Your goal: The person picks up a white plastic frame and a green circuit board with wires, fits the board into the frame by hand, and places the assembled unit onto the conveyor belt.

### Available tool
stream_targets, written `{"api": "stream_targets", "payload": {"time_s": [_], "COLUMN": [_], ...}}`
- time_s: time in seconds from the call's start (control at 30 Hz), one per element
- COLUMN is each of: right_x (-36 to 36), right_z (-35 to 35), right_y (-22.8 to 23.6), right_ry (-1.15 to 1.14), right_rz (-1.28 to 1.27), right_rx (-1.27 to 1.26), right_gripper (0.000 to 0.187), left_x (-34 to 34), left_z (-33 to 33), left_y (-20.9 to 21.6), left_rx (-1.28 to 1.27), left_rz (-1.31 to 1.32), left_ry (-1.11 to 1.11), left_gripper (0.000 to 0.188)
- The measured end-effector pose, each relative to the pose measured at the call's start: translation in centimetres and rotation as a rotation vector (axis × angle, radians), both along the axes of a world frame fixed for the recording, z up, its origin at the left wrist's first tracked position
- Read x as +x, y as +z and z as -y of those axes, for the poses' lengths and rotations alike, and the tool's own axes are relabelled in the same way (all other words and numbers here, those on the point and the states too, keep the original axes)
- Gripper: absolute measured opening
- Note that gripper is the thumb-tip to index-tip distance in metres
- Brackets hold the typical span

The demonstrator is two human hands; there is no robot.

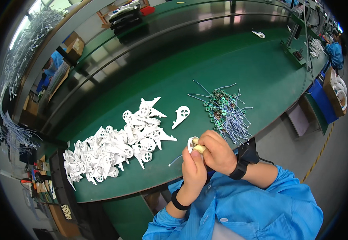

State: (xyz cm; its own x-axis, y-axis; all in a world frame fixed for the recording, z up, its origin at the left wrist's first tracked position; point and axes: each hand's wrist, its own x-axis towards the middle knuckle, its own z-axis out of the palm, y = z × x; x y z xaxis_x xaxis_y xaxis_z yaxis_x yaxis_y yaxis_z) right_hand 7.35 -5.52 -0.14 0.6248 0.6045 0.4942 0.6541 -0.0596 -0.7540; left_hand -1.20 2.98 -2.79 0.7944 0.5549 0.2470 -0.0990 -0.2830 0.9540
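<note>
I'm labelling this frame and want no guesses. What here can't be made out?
Head view only:
- White plastic part: mostly covered by the left hand and right hand.
- Small beige piece: too small to identify.
- Green-ringed wired parts: tangled, uncountable.
- Far worker: distorted at the rim.

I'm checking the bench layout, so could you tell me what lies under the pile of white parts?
The pile of white parts lies on the green bench, which shows all around it. What lies beneath the heaped middle is covered, so it cannot be seen.
</note>
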Motion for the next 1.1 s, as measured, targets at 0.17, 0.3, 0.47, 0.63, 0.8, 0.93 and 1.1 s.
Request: {"api": "stream_targets", "payload": {"time_s": [0.17,0.3,0.47,0.63,0.8,0.93,1.1], "right_x": [2.9,7.8,19.5,21.6,20.5,19.9,18.0], "right_z": [-1.0,-3.0,-4.1,-1.3,2.4,3.9,4.9], "right_y": [2.1,3.5,2.4,1.8,0.6,-1.6,-1.6], "right_ry": [0.064,0.183,-0.145,-0.213,0.006,0.012,-0.090], "right_rz": [0.048,0.081,-0.173,-0.142,-0.119,0.017,0.062], "right_rx": [-0.097,-0.191,-0.121,-0.297,-0.561,-0.694,-0.430], "right_gripper": [0.019,0.019,0.027,0.024,0.025,0.026,0.020], "left_x": [1.4,4.1,7.1,8.5,11.0,12.5,12.0], "left_z": [-2.6,-5.6,-8.5,-10.2,-10.1,-10.4,-9.5], "left_y": [3.3,4.9,5.1,1.8,-0.5,-1.9,-1.2], "left_rx": [-0.452,-0.555,-0.359,0.110,0.764,0.783,0.546], "left_rz": [-0.160,-0.259,-0.271,-0.380,-0.318,-0.603,-0.467], "left_ry": [-0.212,-0.296,-0.093,-0.063,0.043,-0.011,-0.043], "left_gripper": [0.033,0.039,0.048,0.037,0.042,0.042,0.029]}}
